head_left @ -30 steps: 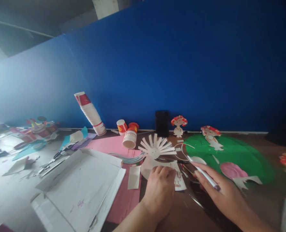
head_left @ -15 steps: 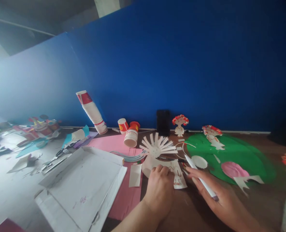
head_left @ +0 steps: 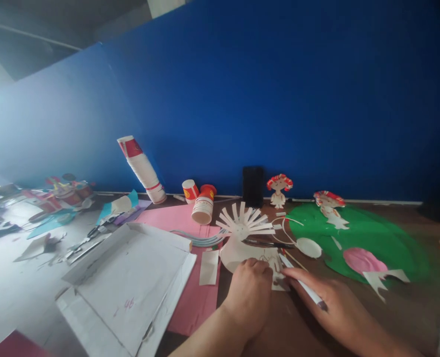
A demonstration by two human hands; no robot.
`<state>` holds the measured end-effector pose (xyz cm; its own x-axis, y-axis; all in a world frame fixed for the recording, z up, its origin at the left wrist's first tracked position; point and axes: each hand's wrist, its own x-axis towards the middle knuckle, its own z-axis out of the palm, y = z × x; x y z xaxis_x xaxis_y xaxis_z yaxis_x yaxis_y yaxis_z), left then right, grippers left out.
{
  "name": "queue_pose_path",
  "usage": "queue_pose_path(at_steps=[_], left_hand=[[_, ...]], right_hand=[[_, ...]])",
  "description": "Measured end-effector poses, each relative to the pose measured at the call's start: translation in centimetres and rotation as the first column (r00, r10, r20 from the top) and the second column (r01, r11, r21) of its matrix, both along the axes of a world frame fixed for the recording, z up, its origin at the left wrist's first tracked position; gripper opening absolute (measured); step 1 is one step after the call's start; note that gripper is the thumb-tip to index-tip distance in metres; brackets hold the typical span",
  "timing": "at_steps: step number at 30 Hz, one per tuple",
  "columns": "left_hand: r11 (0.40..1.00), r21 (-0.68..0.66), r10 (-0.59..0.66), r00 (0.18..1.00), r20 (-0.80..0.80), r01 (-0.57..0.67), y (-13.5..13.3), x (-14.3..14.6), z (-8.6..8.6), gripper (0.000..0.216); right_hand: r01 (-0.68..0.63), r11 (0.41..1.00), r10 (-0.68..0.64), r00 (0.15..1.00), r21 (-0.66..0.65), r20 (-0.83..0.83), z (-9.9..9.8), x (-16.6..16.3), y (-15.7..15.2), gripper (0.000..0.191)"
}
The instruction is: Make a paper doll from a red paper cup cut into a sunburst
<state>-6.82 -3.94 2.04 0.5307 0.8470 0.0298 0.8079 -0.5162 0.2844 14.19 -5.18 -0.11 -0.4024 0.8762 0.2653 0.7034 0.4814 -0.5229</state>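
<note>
My left hand [head_left: 248, 295] lies with curled fingers pressed on a white paper cutout [head_left: 275, 265] with a drawn figure, on the brown table. My right hand [head_left: 326, 300] grips a white pen [head_left: 300, 283], whose tip touches the cutout's right side. Just behind the cutout lies a white cup cut into spread strips [head_left: 242, 225]. A thin paper ring [head_left: 284, 230] and a white paper disc [head_left: 308, 247] lie to the right of it.
A green paper sheet [head_left: 368, 238] with a pink shape [head_left: 361, 260] lies right. Two mushroom-capped paper figures [head_left: 278, 188] stand near the blue wall by a black object [head_left: 252, 186]. Paper cups [head_left: 203, 208], a leaning cup stack [head_left: 141, 168], pink paper [head_left: 190, 297], an open white box [head_left: 127, 282] and scissors [head_left: 84, 243] lie left.
My right hand with the pen has moved left and down, bringing the tip onto the cutout. My left hand has stayed pressed on the paper. The view has shifted slightly.
</note>
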Motion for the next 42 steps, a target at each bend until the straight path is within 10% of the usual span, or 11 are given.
queue_pose_path(at_steps=[42], left_hand=[[0.995,0.022,-0.093,0.966,-0.241,0.101,-0.5,0.8,0.8,0.026]], right_hand=[[0.017,1.0,-0.017,0.999,0.001,-0.035,0.4,-0.1,-0.1,0.032]])
